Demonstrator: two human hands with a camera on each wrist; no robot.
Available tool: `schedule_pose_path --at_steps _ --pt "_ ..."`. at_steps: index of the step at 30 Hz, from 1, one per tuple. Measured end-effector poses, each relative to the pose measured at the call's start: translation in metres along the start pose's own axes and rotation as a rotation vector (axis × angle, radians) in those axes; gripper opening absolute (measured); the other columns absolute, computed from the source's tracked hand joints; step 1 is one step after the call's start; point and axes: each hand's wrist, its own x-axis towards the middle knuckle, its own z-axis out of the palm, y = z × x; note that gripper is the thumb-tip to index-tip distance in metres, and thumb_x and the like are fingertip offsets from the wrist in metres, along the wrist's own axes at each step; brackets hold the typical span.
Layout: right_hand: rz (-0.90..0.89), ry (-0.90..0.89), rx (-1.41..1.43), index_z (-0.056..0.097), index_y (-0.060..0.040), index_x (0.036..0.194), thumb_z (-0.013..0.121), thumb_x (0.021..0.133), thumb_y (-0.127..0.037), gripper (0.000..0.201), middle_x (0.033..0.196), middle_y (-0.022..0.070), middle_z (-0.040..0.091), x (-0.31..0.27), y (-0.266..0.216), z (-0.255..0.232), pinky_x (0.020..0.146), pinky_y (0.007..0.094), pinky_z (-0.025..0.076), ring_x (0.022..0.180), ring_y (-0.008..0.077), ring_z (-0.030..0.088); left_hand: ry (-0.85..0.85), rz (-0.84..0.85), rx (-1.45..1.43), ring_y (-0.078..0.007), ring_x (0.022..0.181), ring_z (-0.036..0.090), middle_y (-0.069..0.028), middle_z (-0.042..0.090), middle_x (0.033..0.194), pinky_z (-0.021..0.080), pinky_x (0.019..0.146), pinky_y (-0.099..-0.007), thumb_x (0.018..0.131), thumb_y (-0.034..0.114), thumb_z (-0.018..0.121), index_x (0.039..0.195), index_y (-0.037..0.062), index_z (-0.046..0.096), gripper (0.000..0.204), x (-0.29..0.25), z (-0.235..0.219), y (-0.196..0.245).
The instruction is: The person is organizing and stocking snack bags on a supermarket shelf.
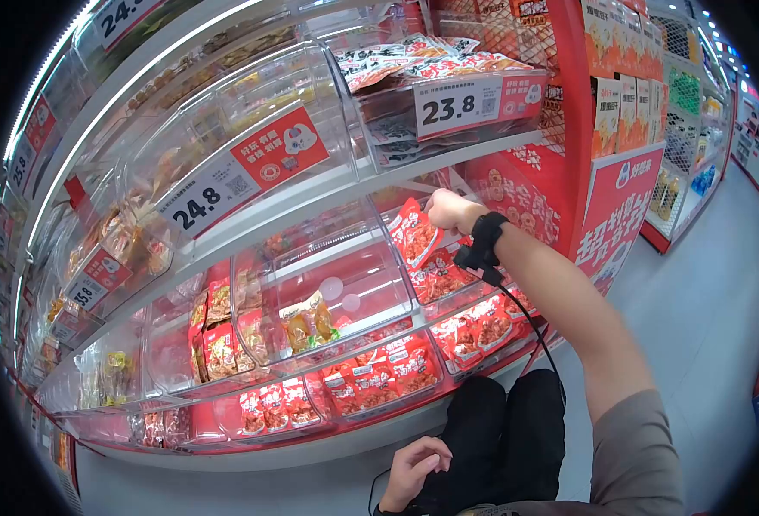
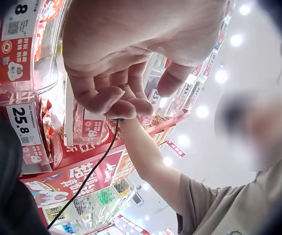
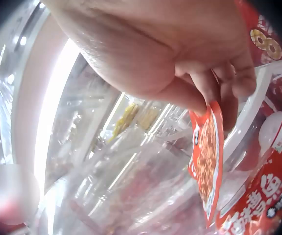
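My right hand (image 1: 450, 212) reaches into a clear bin on the lower shelf and pinches a red snack packet (image 3: 208, 156) at its top edge, between thumb and fingers. The packet hangs upright in the right wrist view, with a picture of the food on its front. More red packets (image 1: 441, 275) of similar look lie in the bin just below that hand. Near my knees, my left hand (image 1: 418, 471) hovers with loosely curled fingers and holds nothing. In the left wrist view its palm and fingers (image 2: 112, 100) show in front of the shelves.
Clear bins with red packets (image 1: 379, 377) line the bottom shelf. A neighbouring bin holds a yellowish packet (image 1: 309, 322). Above my right hand juts a shelf edge with a 23.8 price tag (image 1: 457, 109). A red display end (image 1: 616, 206) stands right, beside the aisle floor (image 1: 672, 327).
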Motion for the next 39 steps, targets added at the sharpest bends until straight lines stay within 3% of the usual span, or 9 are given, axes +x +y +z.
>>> schedule_pose_path --at_steps 3,7,11,15,21,24,27,32,39 --pt "-0.043 -0.243 -0.328 0.062 0.0064 0.104 0.058 0.08 -0.013 0.031 0.093 0.0193 0.067 0.013 0.004 0.015 0.063 0.0415 0.052 0.075 0.0303 0.066 0.02 0.007 -0.004 -0.0188 0.071 0.053 -0.0136 0.056 0.078 0.039 0.063 -0.0273 0.087 0.018 0.057 0.09 -0.0064 0.057 0.025 -0.007 0.002 0.004" --pt "-0.183 -0.342 -0.438 0.061 0.0025 0.111 0.063 0.081 -0.027 0.042 0.112 0.0192 0.062 0.028 0.02 0.014 0.074 0.0396 0.052 0.091 0.028 0.064 0.0 -0.015 -0.026 -0.0154 0.073 0.053 -0.0104 0.056 0.082 0.039 0.065 -0.0255 0.088 0.015 0.055 0.093 -0.0047 0.058 0.021 -0.011 -0.005 -0.004" --pt "-0.203 -0.107 -0.346 0.059 0.0005 0.116 0.064 0.082 -0.026 0.043 0.113 0.0184 0.062 -0.004 0.014 -0.006 0.087 0.036 0.048 0.103 0.0244 0.059 -0.046 -0.041 -0.016 -0.0138 0.074 0.053 -0.0088 0.056 0.084 0.041 0.066 -0.0257 0.088 0.012 0.056 0.094 -0.004 0.059 0.017 -0.006 0.001 0.002" --pt "-0.82 0.165 0.23 0.065 0.0013 0.099 0.061 0.083 -0.016 0.024 0.084 0.0126 0.067 -0.089 0.015 -0.017 0.072 0.0333 0.051 0.079 0.0219 0.065 0.0 0.082 -0.087 -0.0147 0.063 0.051 -0.0111 0.055 0.074 0.04 0.059 -0.0257 0.087 0.013 0.056 0.086 -0.006 0.058 0.019 -0.004 -0.006 0.01" --pt "-0.535 -0.04 -0.339 0.061 -0.0001 0.105 0.058 0.079 -0.004 0.026 0.107 0.0149 0.063 -0.184 0.108 0.025 0.082 0.0383 0.047 0.098 0.0298 0.059 0.312 0.154 -0.18 -0.0137 0.056 0.042 -0.0084 0.047 0.062 0.032 0.053 -0.0241 0.088 0.015 0.051 0.073 -0.002 0.05 0.022 0.008 -0.017 -0.003" --pt "-0.462 0.349 -0.429 0.056 -0.0012 0.117 0.058 0.075 -0.001 0.041 0.124 0.0178 0.054 -0.168 0.185 0.065 0.089 0.0415 0.044 0.11 0.0341 0.051 0.237 0.087 -0.17 -0.0119 0.057 0.043 -0.0073 0.049 0.064 0.033 0.053 -0.0235 0.088 0.013 0.051 0.074 -0.0016 0.051 0.021 0.011 -0.009 -0.012" --pt "-0.399 0.482 -0.451 0.051 -0.0019 0.123 0.058 0.072 -0.001 0.051 0.133 0.0192 0.046 -0.156 0.223 0.085 0.091 0.0418 0.042 0.115 0.036 0.048 0.241 -0.021 -0.115 -0.0147 0.056 0.043 -0.0054 0.044 0.057 0.032 0.052 -0.0247 0.088 0.017 0.054 0.07 -0.0002 0.049 0.025 0.013 0.007 -0.018" --pt "-0.44 0.557 -0.6 0.059 -0.0051 0.115 0.057 0.075 -0.001 0.041 0.116 0.0082 0.062 -0.146 0.238 0.086 0.083 0.0363 0.044 0.106 0.0232 0.057 0.128 -0.173 -0.072 -0.011 0.06 0.048 -0.0075 0.054 0.07 0.039 0.056 -0.0232 0.088 0.009 0.053 0.078 -0.0017 0.056 0.015 0.013 0.013 -0.031" --pt "-0.577 0.823 -0.631 0.063 -0.0025 0.11 0.056 0.073 0.003 0.038 0.109 0.0094 0.065 -0.184 0.218 0.056 0.08 0.0352 0.044 0.103 0.0242 0.06 0.06 -0.228 -0.064 -0.0083 0.062 0.051 -0.0033 0.056 0.072 0.037 0.057 -0.0205 0.09 0.01 0.051 0.078 0.0002 0.058 0.016 0.028 0.016 -0.034"
